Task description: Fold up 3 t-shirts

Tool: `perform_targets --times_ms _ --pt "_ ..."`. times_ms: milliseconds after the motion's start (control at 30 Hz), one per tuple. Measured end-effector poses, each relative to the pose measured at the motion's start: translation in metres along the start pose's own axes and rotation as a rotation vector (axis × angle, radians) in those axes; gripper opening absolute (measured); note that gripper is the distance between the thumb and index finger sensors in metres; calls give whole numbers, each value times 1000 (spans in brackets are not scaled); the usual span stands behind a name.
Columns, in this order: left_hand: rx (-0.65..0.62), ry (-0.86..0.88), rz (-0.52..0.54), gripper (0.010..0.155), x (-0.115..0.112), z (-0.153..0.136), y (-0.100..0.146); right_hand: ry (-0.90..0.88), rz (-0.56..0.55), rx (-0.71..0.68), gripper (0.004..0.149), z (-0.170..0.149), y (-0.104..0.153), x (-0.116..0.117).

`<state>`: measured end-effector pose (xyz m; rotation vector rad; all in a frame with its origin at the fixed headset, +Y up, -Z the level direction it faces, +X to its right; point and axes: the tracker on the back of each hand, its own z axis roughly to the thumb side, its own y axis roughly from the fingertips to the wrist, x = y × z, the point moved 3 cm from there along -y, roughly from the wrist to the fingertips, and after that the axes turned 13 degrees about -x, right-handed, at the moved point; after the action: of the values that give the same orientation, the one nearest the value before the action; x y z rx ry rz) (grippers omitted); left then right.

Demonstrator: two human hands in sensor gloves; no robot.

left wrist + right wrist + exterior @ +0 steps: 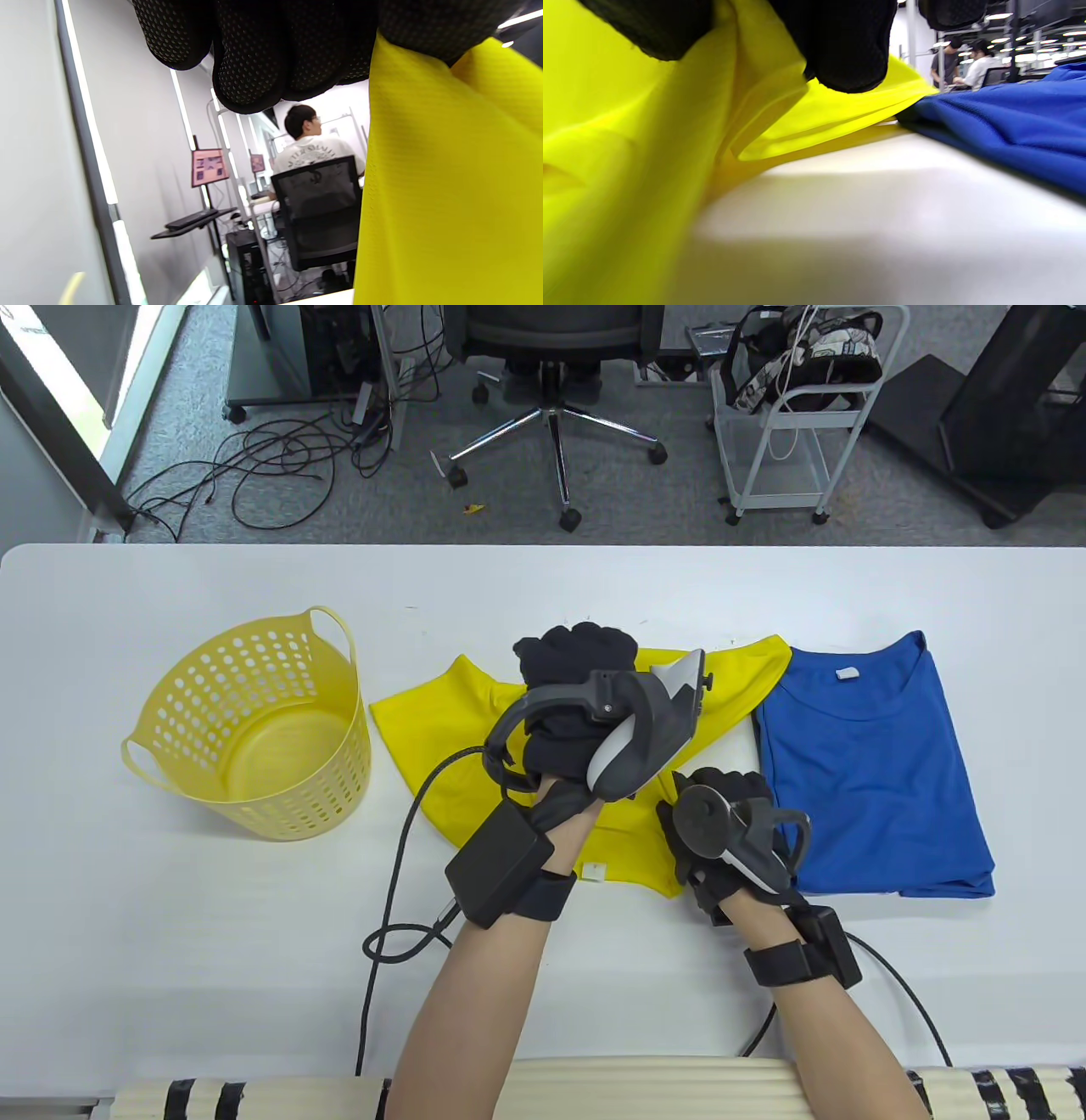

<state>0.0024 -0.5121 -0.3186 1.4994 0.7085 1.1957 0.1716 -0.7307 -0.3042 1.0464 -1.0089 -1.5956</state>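
A yellow t-shirt (450, 734) lies in the middle of the white table (170, 933), partly spread, with one sleeve pointing left and another corner reaching far right toward the blue shirt. A small white label shows at its near edge. The left hand (570, 704) is raised over the shirt's centre, its gloved fingers (250, 55) curled and clamped on a hanging fold of the yellow cloth, as the left wrist view shows. The right hand (721, 831) sits at the shirt's near right corner, low by the table; in the right wrist view its fingers (848, 46) pinch a bunched fold of the yellow fabric just above the tabletop.

Just right of the yellow shirt lies a blue t-shirt (874, 772), folded into a neat rectangle with its neckline at the far side; the yellow shirt's far right corner touches its edge. To the left, apart from the shirts, stands a yellow perforated plastic basket (254, 729) with two handles, tilted slightly. Black cables (390, 882) trail from both wrists to the near edge of the table.

Beyond the table, an office chair (551, 381) stands on grey carpet, with a white wheeled cart (789, 415) to its right and loose cables on the floor at far left.
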Motion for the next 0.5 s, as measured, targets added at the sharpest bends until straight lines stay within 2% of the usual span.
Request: perform_targets --times_ms 133,200,367,500 --pt "9 -71 -78 40 -17 -24 6 -60 -96 45 40 -21 6 -21" --pt "7 -95 -112 40 -27 -31 10 -29 -118 34 40 -23 9 -27" --pt "-36 -197 -196 40 -48 -43 20 93 -91 -56 40 -9 12 -25" --pt "-98 -347 -253 39 -63 -45 30 157 -64 -95 40 5 12 -24"
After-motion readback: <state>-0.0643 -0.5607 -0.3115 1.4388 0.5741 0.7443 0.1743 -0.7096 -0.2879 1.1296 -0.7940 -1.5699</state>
